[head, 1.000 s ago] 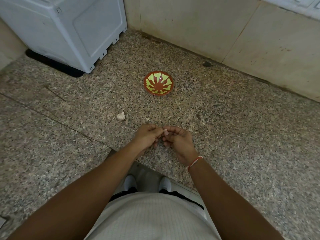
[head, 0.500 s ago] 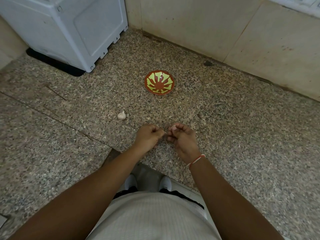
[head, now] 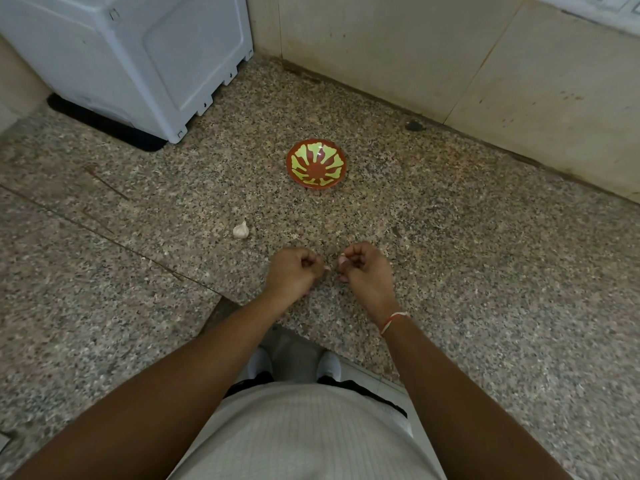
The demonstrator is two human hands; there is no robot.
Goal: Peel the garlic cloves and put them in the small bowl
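Both hands pinch something pale: left hand (head: 292, 271) a scrap, right hand (head: 362, 268) a garlic clove (head: 343, 260), I judge. Small bowl (head: 316, 163) looks empty; garlic bulb (head: 240, 230) waits on the bench.

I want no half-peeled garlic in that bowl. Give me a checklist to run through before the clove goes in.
1. Clove held: right hand pinches a pale piece: ok.
2. Skin fully off: too small to see: cannot tell.
3. Left hand curled, pale scrap at fingertips; peel or clove: cannot tell.
4. Small bowl upright on the counter: ok.
5. Path to bowl unobstructed: ok.
6. Garlic bulb lies aside, left of that path: ok.
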